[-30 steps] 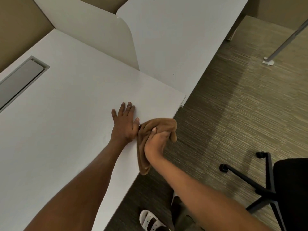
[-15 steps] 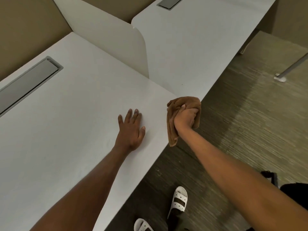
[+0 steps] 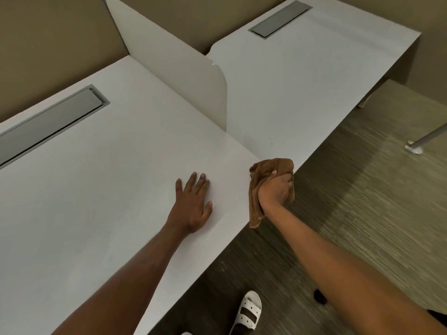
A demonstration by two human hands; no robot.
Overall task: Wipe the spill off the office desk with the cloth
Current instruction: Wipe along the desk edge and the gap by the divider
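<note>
My left hand (image 3: 193,204) lies flat on the white office desk (image 3: 96,189), palm down, fingers spread, close to the desk's front edge. My right hand (image 3: 274,189) is closed around a bunched brown cloth (image 3: 268,168) right at the desk's front corner, with one end of the cloth hanging down past the edge. No spill is visible on the desk surface.
A white divider panel (image 3: 183,68) separates this desk from a second white desk (image 3: 302,81) to the right. Each desk has a grey cable flap (image 3: 48,122). Carpet floor, a white sandal (image 3: 249,310), a metal leg (image 3: 425,139) and a chair part (image 3: 319,296) lie to the right.
My right hand has carried the cloth along the front edge, away from my left hand toward the desk's corner. My left hand has stayed flat in place. The view has tilted up.
</note>
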